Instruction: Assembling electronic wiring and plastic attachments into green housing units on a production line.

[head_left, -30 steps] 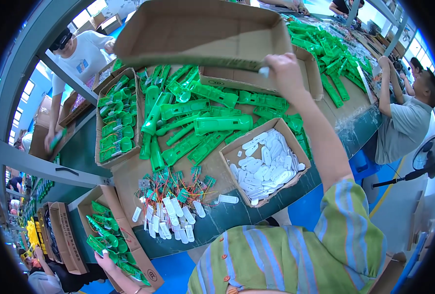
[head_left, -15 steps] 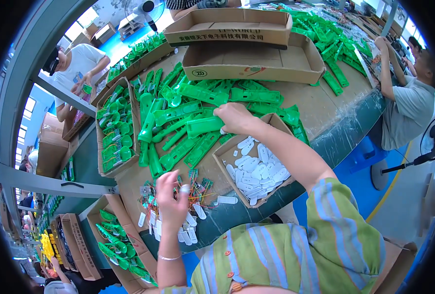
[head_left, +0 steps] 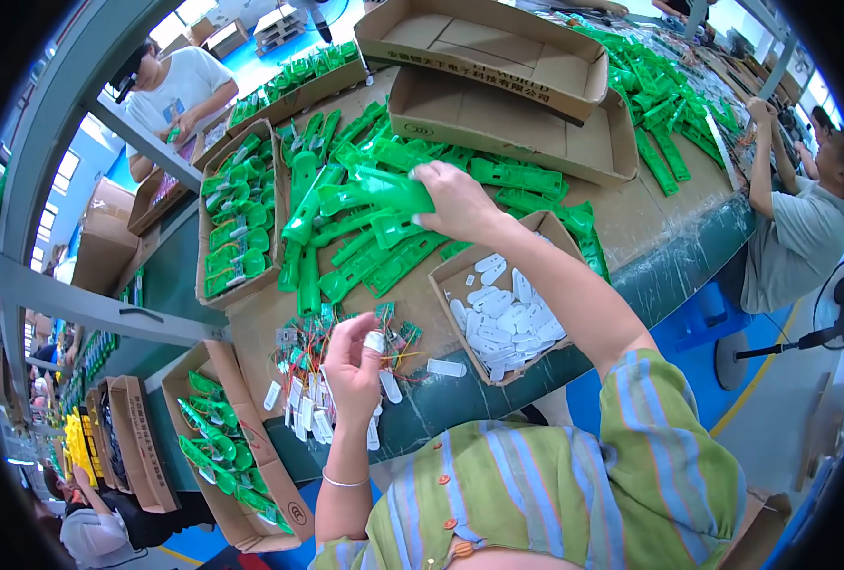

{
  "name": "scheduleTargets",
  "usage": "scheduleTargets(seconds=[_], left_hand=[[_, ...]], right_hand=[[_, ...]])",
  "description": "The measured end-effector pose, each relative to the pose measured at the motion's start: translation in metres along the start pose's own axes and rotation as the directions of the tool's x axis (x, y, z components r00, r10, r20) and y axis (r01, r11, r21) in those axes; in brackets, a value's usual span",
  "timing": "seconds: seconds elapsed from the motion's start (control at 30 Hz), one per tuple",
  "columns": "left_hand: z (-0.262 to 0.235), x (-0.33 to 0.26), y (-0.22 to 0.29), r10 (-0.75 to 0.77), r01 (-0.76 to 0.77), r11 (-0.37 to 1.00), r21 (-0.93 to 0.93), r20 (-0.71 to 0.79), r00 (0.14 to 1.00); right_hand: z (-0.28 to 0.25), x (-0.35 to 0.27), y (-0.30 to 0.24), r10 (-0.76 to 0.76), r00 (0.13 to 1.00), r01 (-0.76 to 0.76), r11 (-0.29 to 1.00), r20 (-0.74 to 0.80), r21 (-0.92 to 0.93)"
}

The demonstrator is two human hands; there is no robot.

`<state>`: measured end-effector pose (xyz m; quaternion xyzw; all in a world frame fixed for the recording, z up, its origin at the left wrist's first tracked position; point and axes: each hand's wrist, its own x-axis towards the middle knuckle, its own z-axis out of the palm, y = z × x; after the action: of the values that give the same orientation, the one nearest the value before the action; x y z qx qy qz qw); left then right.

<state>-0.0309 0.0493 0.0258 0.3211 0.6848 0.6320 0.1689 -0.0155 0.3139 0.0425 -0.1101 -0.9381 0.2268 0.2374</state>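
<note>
My right hand [head_left: 458, 201] grips a translucent green plastic housing [head_left: 392, 190], raised over a heap of similar green housings [head_left: 346, 249]. The piece is long, and its far end is hard to make out against the heap. Below it my left hand [head_left: 354, 369] is loosely curled, thumb apart from the fingers, with nothing visible in it. A white wrap covers a fingertip. That hand hovers over small green circuit boards [head_left: 405, 334] with red and yellow wires and white oblong pieces [head_left: 305, 413]. Under my right forearm, a cardboard box [head_left: 448, 285] holds many white oval plastic pieces [head_left: 508, 323].
Two shallow cardboard trays [head_left: 527, 142] are stacked at the back. At left, a cardboard tray [head_left: 275, 242] holds wired green housings; another box [head_left: 251, 427] stands lower left. A metal frame bar [head_left: 108, 312] crosses the left side. Co-workers sit left [head_left: 180, 90] and right [head_left: 802, 228].
My right hand has lifted the green housing off the heap and tilted it. My left hand's fingers have curled more. The whole view has shifted slightly.
</note>
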Motion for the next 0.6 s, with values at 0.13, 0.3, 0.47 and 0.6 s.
scheduleTargets(seconds=[0.13,0.3,0.47,0.6], left_hand=[[0.015,-0.008,0.024,0.068,-0.075,0.995,-0.066,-0.099,0.993],[0.008,-0.030,0.013,-0.074,0.076,0.997,0.028,-0.071,0.995],[-0.013,-0.044,0.017,-0.286,0.285,0.903,-0.323,0.044,0.957],[-0.016,-0.042,0.010,-0.349,0.354,0.888,-0.292,0.072,0.935]], right_hand=[[-0.006,-0.032,-0.095,-0.012,0.999,-0.010,0.873,0.041,0.488],[0.008,-0.096,-0.127,-0.207,0.967,0.062,0.757,0.150,0.650],[-0.006,-0.100,-0.062,-0.041,0.999,0.041,0.930,-0.009,0.366],[0.012,-0.114,0.033,-0.073,0.989,0.108,0.947,0.126,-0.301]])
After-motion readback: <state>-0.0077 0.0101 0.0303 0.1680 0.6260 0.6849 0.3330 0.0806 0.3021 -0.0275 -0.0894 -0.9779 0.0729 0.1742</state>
